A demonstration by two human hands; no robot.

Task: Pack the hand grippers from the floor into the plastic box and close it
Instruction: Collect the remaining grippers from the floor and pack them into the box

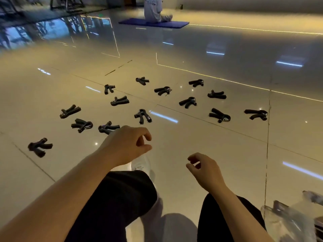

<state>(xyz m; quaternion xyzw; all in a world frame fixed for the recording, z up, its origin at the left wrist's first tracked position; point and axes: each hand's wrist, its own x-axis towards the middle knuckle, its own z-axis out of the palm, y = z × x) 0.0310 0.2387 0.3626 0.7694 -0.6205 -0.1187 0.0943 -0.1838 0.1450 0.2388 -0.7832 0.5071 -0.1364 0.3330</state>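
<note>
Several black hand grippers lie scattered on the glossy tiled floor ahead of me, from one at the near left (39,146) to one at the far right (257,114). My left hand (128,144) hovers over the floor with its fingers loosely curled and empty, just right of a hand gripper (108,127) that it partly covers. My right hand (206,169) floats lower and to the right, fingers apart and empty. A clear plastic box (290,219) shows at the bottom right corner, blurred, with dark items inside.
My legs in dark trousers (122,194) and a white shoe (142,164) stretch out below my hands. Far back, a person sits on a blue mat (153,23). Dark equipment frames stand at the far left (66,4).
</note>
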